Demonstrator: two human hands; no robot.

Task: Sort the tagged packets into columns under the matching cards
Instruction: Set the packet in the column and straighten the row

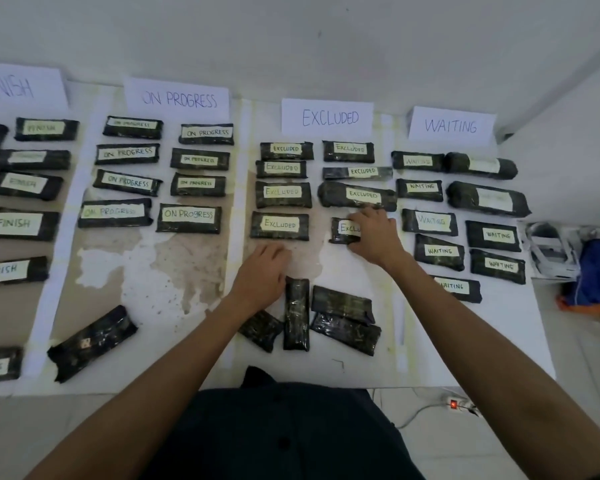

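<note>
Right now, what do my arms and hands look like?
Left forearm and right forearm are bare, no sleeve showing along them. The left hand and right hand wear no gloves, and no rings or watch are visible. Below them shows a dark buttoned shirt.

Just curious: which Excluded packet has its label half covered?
The lowest packet in the right Excluded column; the right hand hides half its label; others read whole.

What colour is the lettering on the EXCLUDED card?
Dark blue handwriting on the white EXCLUDED card; the head view, the only one, shows it clearly.
</note>
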